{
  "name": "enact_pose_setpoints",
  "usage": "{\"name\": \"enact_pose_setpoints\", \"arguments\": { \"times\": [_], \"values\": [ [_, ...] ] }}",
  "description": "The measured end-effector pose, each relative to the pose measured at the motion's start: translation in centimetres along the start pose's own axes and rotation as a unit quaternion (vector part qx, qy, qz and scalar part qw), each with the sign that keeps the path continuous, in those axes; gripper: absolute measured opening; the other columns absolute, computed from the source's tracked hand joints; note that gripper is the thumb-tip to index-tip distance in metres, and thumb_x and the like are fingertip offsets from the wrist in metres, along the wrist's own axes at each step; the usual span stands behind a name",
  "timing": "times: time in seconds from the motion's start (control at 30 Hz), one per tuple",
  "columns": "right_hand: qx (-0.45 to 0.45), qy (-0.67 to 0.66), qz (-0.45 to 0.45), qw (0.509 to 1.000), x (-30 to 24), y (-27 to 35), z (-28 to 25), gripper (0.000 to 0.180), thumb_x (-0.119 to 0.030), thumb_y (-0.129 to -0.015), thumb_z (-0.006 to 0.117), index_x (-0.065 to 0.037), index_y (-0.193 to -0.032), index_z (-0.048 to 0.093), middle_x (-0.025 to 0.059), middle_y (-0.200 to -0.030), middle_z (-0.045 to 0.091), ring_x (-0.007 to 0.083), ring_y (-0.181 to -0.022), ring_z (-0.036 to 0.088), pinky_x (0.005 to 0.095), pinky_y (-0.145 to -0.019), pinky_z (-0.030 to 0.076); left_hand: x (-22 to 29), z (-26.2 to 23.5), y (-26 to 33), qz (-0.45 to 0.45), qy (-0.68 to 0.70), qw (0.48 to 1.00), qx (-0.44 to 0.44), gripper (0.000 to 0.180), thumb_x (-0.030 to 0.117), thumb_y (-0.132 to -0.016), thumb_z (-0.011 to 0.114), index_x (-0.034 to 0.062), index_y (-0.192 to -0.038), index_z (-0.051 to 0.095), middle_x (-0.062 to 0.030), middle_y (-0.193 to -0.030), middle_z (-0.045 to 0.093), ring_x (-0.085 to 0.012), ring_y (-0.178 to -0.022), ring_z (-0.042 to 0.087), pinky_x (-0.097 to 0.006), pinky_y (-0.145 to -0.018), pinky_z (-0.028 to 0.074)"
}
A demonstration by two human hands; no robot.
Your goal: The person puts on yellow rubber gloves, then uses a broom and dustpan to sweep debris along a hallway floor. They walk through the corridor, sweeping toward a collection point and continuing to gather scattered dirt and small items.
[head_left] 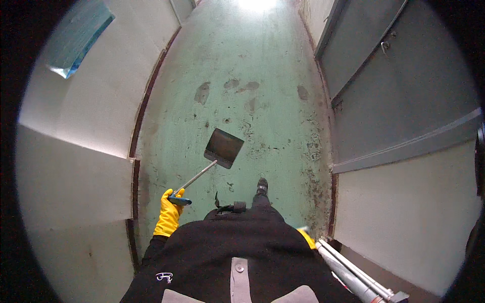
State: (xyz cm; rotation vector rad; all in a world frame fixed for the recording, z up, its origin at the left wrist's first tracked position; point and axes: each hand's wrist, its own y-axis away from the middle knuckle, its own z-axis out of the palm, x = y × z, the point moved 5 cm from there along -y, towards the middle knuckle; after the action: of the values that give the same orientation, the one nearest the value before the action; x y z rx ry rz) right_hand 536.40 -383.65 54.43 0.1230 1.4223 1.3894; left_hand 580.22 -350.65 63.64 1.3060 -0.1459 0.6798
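Observation:
My left hand [169,212], in a yellow rubber glove, is closed around the upper end of a long-handled dustpan [224,148]. The thin metal handle slants from the glove up and right to the dark, square pan, which is over the green floor ahead of me; whether it touches the floor I cannot tell. A blue grip piece shows by my fingers. At my right side only a bit of my right hand [307,238] in its yellow glove peeks out past my black jacket, its fingers hidden. Beside it is a bundle of long white tubes [353,275]; whether my hand holds it I cannot tell.
A narrow corridor with a worn, stained green floor [273,116] runs ahead. Pale walls [76,177] with dark red skirting line both sides. A grey double door [399,86] with a handle is on the right. A blue sheet [81,38] hangs at the upper left.

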Motion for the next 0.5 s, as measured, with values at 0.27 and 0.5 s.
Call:
{"name": "enact_pose_setpoints", "arguments": {
  "times": [0.27,0.5],
  "values": [
    [0.085,-0.040,0.090,0.992,-21.6,-17.3,7.6,0.020,-0.019,-0.078,0.066,-0.008,-0.092,0.059,-0.0017,-0.063,0.052,0.0069,-0.054,0.047,0.0217,-0.048,0.036,7.8,7.2,-0.6,0.061,-0.020,0.997,0.047,0.032,0.034,-0.083,0.049,0.0041,-0.084,0.060,-0.0096,-0.077,0.067,-0.0165,-0.045,0.058,-0.024,-0.038,0.046],
    [0.071,-0.096,-0.098,0.988,-34.1,-26.2,12.7,0.019,-0.017,-0.076,0.067,-0.007,-0.092,0.060,-0.0001,-0.070,0.058,0.0093,-0.058,0.053,0.0208,-0.053,0.043,14.0,15.4,-10.2,0.052,0.010,0.995,0.085,0.028,0.032,-0.081,0.051,0.0109,-0.099,0.050,-0.0136,-0.091,0.065,-0.0210,-0.052,0.058,-0.029,-0.044,0.048]
  ]
}}
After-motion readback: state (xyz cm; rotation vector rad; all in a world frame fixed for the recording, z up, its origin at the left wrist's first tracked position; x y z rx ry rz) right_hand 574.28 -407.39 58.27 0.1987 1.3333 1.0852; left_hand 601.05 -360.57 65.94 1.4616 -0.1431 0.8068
